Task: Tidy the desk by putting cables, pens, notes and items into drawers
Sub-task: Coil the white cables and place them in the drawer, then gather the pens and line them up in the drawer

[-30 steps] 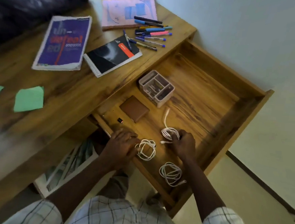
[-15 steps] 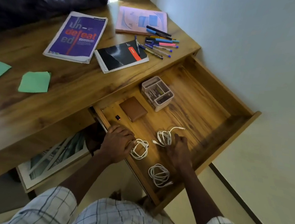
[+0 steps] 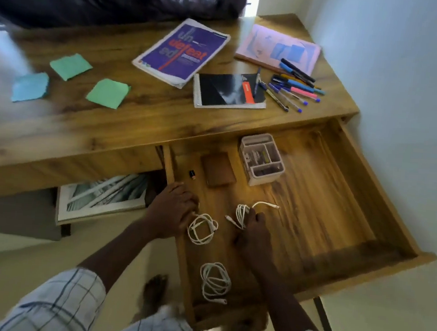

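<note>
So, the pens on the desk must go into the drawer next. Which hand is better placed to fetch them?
Probably the right hand. The pens lie at the desk's right end, on its side; it rests on a coiled cable. The left hand grips the drawer's left edge, farther away.

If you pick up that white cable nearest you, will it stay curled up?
Probably not. The cable looks thin and loosely looped with no tie visible, so it would likely flop and uncoil. It seems light. Its free end may dangle.

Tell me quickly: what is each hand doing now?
Left hand: closed on the drawer's side edge.
Right hand: closed on a white cable coil.
</note>
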